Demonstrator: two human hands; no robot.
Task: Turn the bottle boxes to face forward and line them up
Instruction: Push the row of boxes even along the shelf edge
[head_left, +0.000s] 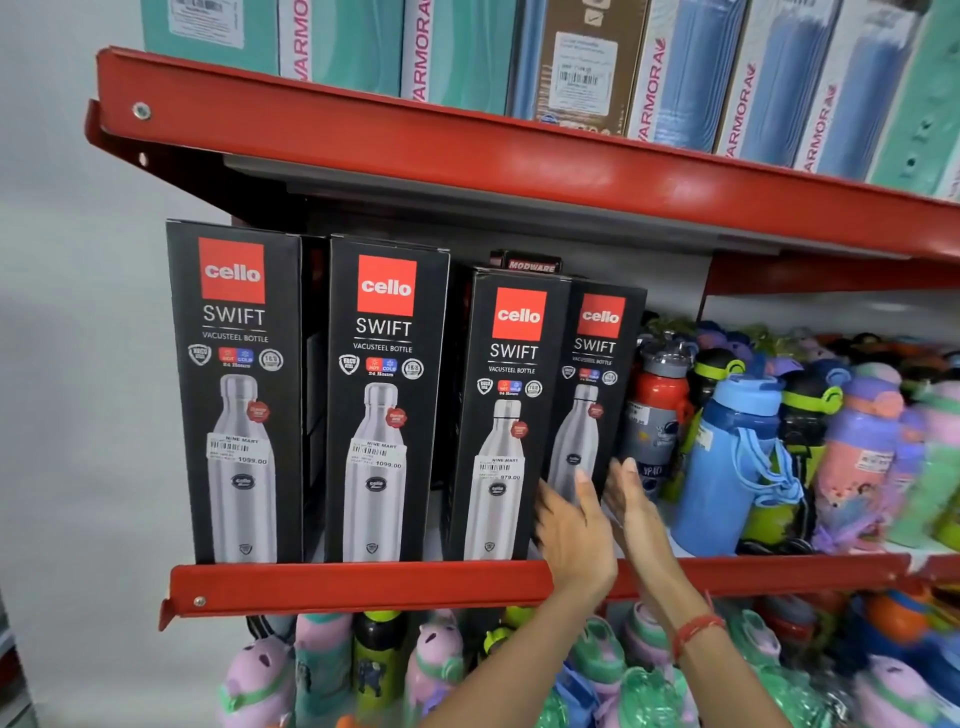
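1. Black bottle boxes stand on the red shelf (358, 584); the leftmost box (236, 395), second box (382, 405) and third box (506, 415) face forward.
2. The rightmost box (597, 384) sits farther back, angled.
3. Left hand (574, 540) and right hand (631, 506), both open-palmed, flank its lower end, apparently gripping nothing.
4. Likely left: squaring that box level with the row.

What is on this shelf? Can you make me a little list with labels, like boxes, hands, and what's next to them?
place: red shop shelf
boxes: four black cello bottle boxes, all front out
first box: far left, at the edge
second box: beside it
third box: shorter
fourth box: set further back, not in line
left hand: open, in front of the fourth box
right hand: open, at its right side
neighbours: colourful kids' bottles on the right
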